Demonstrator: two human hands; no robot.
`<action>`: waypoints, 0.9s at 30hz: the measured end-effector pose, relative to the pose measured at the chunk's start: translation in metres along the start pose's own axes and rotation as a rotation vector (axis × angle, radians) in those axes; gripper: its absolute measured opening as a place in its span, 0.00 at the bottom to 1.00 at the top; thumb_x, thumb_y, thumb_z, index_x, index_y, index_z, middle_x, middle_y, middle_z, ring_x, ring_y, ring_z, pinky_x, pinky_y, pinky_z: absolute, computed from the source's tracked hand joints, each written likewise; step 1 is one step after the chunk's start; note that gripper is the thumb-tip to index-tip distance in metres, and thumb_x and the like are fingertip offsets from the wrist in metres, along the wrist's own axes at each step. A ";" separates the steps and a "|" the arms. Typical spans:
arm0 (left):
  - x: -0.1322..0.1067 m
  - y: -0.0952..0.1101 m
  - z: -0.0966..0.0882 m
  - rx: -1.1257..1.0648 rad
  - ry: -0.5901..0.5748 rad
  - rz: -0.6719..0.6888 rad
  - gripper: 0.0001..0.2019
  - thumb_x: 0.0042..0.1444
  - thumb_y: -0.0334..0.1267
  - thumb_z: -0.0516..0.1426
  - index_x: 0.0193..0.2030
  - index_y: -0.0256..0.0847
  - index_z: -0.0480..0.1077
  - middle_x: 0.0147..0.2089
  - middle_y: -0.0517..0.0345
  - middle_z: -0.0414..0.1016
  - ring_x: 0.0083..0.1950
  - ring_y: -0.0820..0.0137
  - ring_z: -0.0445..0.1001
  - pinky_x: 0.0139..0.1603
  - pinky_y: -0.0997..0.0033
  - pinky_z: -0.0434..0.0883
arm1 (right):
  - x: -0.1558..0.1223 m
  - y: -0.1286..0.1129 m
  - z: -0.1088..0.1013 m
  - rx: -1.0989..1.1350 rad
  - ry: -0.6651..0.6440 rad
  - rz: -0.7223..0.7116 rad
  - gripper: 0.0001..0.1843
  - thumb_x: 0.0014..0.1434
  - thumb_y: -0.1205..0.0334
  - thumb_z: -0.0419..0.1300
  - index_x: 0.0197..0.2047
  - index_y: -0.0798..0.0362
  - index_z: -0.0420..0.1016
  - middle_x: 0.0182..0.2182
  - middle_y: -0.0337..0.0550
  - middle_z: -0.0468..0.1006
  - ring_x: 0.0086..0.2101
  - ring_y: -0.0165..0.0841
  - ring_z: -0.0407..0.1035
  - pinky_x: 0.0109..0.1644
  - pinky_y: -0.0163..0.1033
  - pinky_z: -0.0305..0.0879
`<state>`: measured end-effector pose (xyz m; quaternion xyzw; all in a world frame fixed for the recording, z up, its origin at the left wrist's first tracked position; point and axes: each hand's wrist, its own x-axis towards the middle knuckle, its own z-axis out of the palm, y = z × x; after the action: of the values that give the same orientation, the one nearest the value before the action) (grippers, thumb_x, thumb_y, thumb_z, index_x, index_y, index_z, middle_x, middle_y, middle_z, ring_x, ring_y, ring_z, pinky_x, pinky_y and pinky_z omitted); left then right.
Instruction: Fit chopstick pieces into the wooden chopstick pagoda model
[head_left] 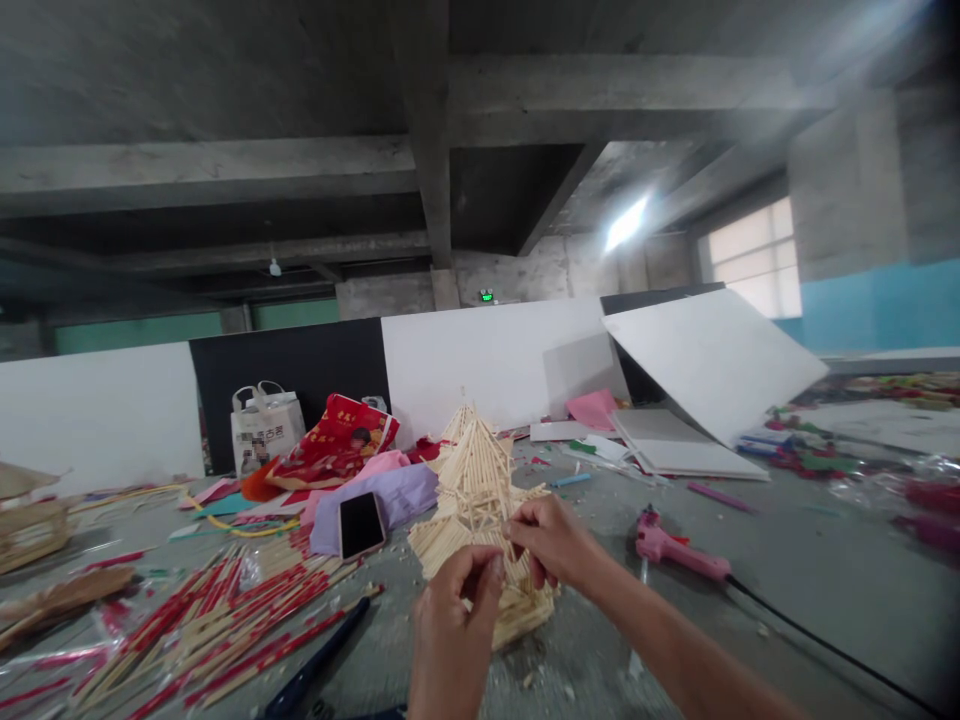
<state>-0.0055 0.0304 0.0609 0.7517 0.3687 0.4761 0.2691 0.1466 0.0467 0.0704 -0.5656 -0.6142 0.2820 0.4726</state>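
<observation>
The stick tower model (480,500) stands on the table (810,570). Left of the model lies a phone (361,524) on a folded cloth (390,497); farther left are scattered chopsticks (217,620). Right of the model lies a glue gun (679,548). Behind it stand a printed bag (339,440) and leaning boards (712,360). Before it, both hands touch it: left hand (454,625), right hand (551,545).

Dim hall, dark ceiling (225,90); daylight glares from the window (757,255) and a ceiling lamp (626,222), edges bowed and softly blurred
</observation>
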 end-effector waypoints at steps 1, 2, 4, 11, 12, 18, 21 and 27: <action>0.000 0.000 0.000 0.000 0.002 0.003 0.14 0.53 0.44 0.51 0.37 0.38 0.71 0.28 0.57 0.73 0.31 0.70 0.70 0.33 0.75 0.65 | 0.000 0.000 0.000 0.001 -0.002 0.003 0.13 0.49 0.58 0.50 0.17 0.55 0.65 0.04 0.30 0.61 0.06 0.24 0.56 0.08 0.25 0.48; 0.000 -0.001 0.000 0.000 0.000 0.003 0.14 0.53 0.44 0.51 0.37 0.38 0.71 0.28 0.57 0.73 0.31 0.70 0.70 0.33 0.75 0.65 | 0.000 -0.001 -0.001 0.002 -0.004 0.007 0.13 0.49 0.58 0.50 0.17 0.55 0.65 0.04 0.30 0.61 0.06 0.24 0.56 0.08 0.25 0.48; 0.000 -0.003 0.001 0.001 0.001 0.003 0.14 0.52 0.44 0.51 0.38 0.38 0.72 0.29 0.57 0.74 0.31 0.70 0.71 0.33 0.75 0.66 | -0.001 -0.002 -0.001 0.005 -0.007 0.013 0.13 0.48 0.58 0.51 0.17 0.55 0.65 0.04 0.30 0.61 0.06 0.23 0.55 0.08 0.25 0.48; -0.001 -0.003 0.002 -0.030 0.008 0.009 0.14 0.52 0.44 0.52 0.38 0.37 0.72 0.29 0.56 0.74 0.30 0.70 0.71 0.32 0.75 0.66 | -0.001 -0.002 -0.002 0.000 -0.001 0.021 0.12 0.48 0.60 0.51 0.17 0.54 0.65 0.04 0.30 0.60 0.06 0.23 0.55 0.08 0.25 0.49; -0.001 -0.003 0.002 -0.028 0.006 0.005 0.14 0.52 0.44 0.51 0.38 0.37 0.72 0.29 0.56 0.74 0.30 0.70 0.71 0.32 0.75 0.66 | -0.001 -0.002 -0.002 -0.001 0.000 0.021 0.12 0.48 0.60 0.51 0.17 0.55 0.65 0.04 0.30 0.60 0.06 0.23 0.55 0.08 0.25 0.49; -0.001 -0.004 0.001 -0.025 0.001 -0.011 0.15 0.52 0.45 0.51 0.38 0.37 0.71 0.30 0.55 0.74 0.31 0.70 0.71 0.34 0.74 0.66 | -0.003 -0.006 -0.003 -0.007 0.003 0.025 0.12 0.48 0.61 0.51 0.16 0.55 0.65 0.03 0.30 0.59 0.06 0.24 0.55 0.09 0.25 0.48; -0.001 -0.004 0.000 -0.027 -0.010 -0.021 0.15 0.52 0.45 0.51 0.39 0.37 0.71 0.31 0.55 0.74 0.32 0.69 0.71 0.34 0.73 0.66 | -0.004 -0.007 -0.003 -0.006 0.000 0.030 0.13 0.48 0.60 0.51 0.16 0.55 0.65 0.03 0.30 0.59 0.06 0.24 0.56 0.09 0.25 0.49; 0.001 -0.001 0.001 -0.052 -0.001 -0.026 0.14 0.51 0.45 0.52 0.36 0.37 0.71 0.29 0.56 0.74 0.31 0.69 0.71 0.33 0.74 0.66 | -0.004 -0.006 -0.003 -0.002 -0.004 0.023 0.13 0.48 0.59 0.51 0.16 0.55 0.65 0.04 0.30 0.60 0.06 0.23 0.55 0.08 0.25 0.48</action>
<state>-0.0049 0.0316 0.0600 0.7399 0.3657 0.4816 0.2948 0.1465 0.0414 0.0762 -0.5725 -0.6089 0.2879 0.4676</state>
